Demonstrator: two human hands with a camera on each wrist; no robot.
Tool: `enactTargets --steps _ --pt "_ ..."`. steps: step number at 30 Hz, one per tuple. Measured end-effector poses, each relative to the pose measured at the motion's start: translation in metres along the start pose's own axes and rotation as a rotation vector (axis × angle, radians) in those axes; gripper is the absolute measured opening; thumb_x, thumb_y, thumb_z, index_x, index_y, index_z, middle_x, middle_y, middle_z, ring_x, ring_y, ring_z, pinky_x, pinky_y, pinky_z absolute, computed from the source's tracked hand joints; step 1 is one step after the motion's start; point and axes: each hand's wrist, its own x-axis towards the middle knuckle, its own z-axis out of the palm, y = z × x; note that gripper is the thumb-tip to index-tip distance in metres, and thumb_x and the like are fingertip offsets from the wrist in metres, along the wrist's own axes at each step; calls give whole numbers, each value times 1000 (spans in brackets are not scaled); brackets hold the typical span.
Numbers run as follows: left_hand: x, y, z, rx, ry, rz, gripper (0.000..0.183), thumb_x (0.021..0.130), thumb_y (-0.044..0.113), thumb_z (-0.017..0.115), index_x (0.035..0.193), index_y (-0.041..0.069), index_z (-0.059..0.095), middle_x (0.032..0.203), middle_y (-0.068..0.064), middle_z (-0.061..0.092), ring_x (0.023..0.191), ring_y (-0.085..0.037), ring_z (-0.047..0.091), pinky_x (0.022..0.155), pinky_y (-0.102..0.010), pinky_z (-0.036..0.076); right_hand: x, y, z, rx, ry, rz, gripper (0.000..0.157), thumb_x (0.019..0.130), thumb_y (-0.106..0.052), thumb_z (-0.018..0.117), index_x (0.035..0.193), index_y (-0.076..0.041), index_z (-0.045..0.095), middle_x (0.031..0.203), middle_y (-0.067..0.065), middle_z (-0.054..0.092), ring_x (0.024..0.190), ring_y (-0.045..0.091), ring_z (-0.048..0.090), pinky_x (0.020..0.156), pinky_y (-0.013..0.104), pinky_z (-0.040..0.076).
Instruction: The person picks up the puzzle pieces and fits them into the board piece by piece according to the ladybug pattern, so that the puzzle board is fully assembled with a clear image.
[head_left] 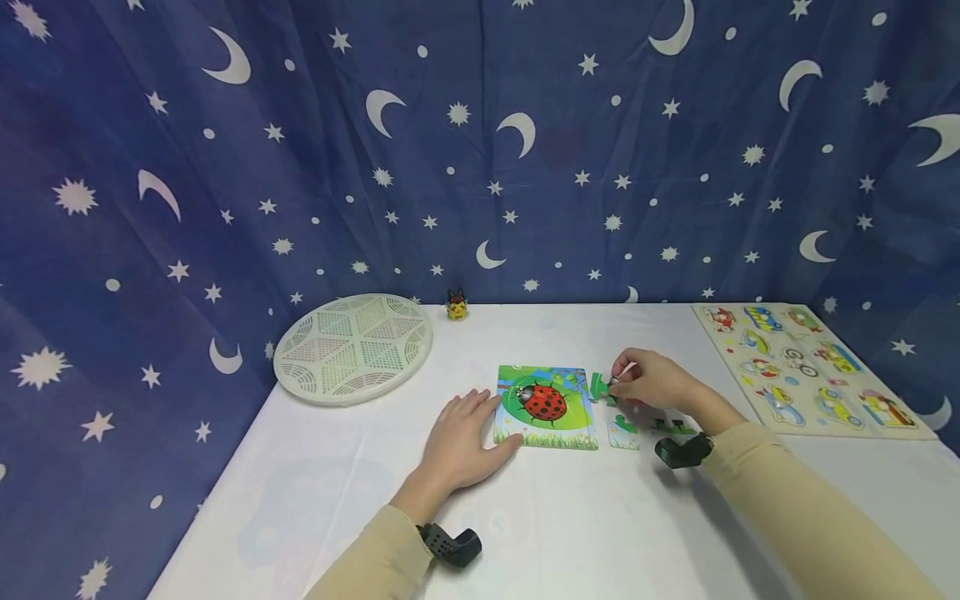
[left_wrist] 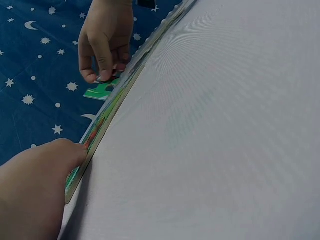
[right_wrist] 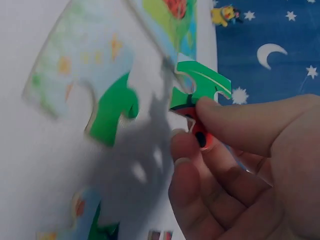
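Note:
My right hand (head_left: pixel 654 380) pinches a green jigsaw piece (right_wrist: pixel 204 80) with red and black at its lower end between thumb and fingertips, just right of the ladybug puzzle board (head_left: pixel 581 417). The held piece is tilted above the table in the right wrist view. My left hand (head_left: pixel 467 442) rests at the board's lower left corner, fingers extended along the left side and thumb at the front edge. Below the right hand lies a loose piece (head_left: pixel 622 435) with flowers and a green leaf. More pieces (head_left: pixel 675 427) lie farther right, partly covered by the right hand and wrist.
A round pale lattice tray (head_left: pixel 352 350) stands at the back left. A small yellow figurine (head_left: pixel 456 305) is at the table's back edge. On the right lies a wooden board (head_left: pixel 810 383) with vehicle pictures. A blue curtain (head_left: pixel 480 150) with moons and stars hangs behind.

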Motion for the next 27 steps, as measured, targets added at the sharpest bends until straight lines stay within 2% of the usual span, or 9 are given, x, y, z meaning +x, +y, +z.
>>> enactTargets --steps 4,11,17,27 --pt "-1 0 -2 5 -7 -2 80 91 66 61 149 10 55 154 -11 49 147 -29 38 124 -44 23 3 -11 5 83 -21 -1 24 94 -11 74 110 -2 57 83 8 60 73 25 62 65 37 57" --pt "-2 -2 -2 15 -16 -5 85 88 68 62 149 10 54 155 -10 48 148 -29 37 124 -44 22 5 -28 19 69 -57 -46 22 94 -10 73 110 -2 59 84 7 62 72 22 62 62 33 53" --pt "0 0 -1 7 -13 -7 85 89 69 62 150 10 53 156 -10 47 148 -28 36 125 -43 21 7 -27 26 67 -61 -61 22 95 -10 73 110 -3 59 84 7 63 69 24 62 61 36 57" --pt "2 2 -1 11 -32 -13 85 89 69 61 150 10 53 156 -10 47 148 -27 35 125 -42 20 8 -31 30 -65 -37 -76 23 93 -14 76 107 -7 60 88 6 62 68 19 59 60 32 53"
